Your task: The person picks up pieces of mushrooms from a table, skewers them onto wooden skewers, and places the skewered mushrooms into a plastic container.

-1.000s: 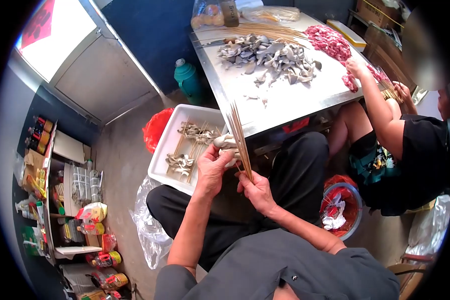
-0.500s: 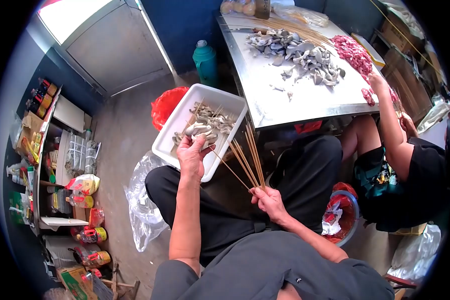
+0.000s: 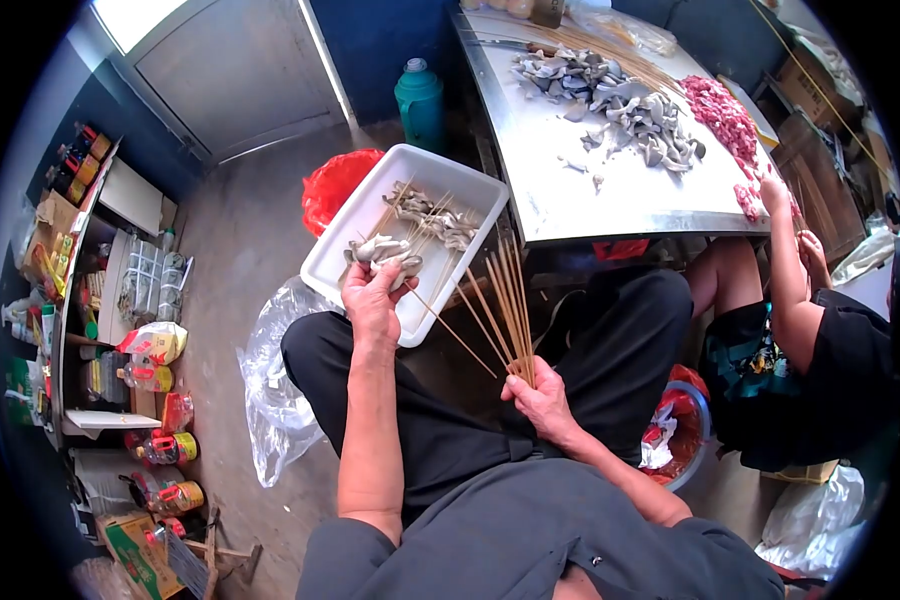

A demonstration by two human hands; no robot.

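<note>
My left hand is closed around grey-white oyster mushroom pieces threaded on a bamboo skewer. The bare length of that skewer slants down toward my right hand, its lower end just short of the fingers. In my right hand, closed near my lap, is a fanned bundle of bamboo skewers pointing up and away from me. Under my left hand sits a white plastic tray, where several mushroom skewers lie.
A metal-topped table bears a heap of loose mushrooms, red meat pieces and more skewers. At right, another person's hand is by the meat. A red bag, teal flask and lined bin stand nearby.
The held skewer's lower end now sits slightly apart from my right fingers. The bundle in my right hand is fanned a little wider. The whole view has shifted slightly.
</note>
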